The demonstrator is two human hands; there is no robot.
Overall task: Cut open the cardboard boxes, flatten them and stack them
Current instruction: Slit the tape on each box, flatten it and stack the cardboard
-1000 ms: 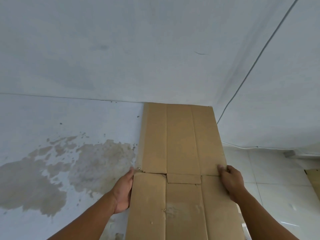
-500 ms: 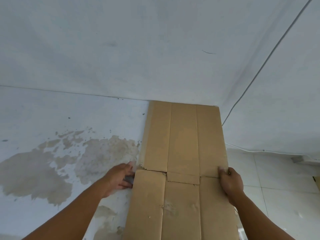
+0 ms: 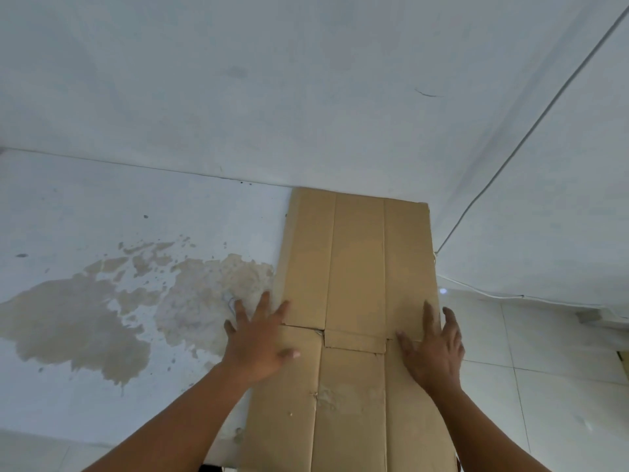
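- Flattened cardboard (image 3: 357, 267) leans upright against a pale wall (image 3: 306, 80), its top edge touching the wall near the room corner.
- Cardboard shows long vertical creases and a horizontal flap seam (image 3: 354, 338) about halfway down; the lower part runs out of the bottom of the frame.
- Left hand (image 3: 258, 345) lies on the cardboard's left edge at the seam, fingers (image 3: 263, 303) spread wide, palm partly over the wall beside it; nothing gripped.
- Right hand (image 3: 435, 352) flat on the right edge at the same height, fingers wide apart, thumb pointing in along the seam; gripping nothing.
- Both forearms bare, coming up from the bottom of the frame.
- Lower wall left of the cardboard has a big brownish patch (image 3: 85, 318) where the paint has flaked.
- Thin white cable (image 3: 531, 131) runs diagonally down the right-hand wall, then along its base.
- Pale floor tiles (image 3: 551, 352) to the right of the cardboard.
- Small brown edge at far right (image 3: 624, 361), too cropped to identify.
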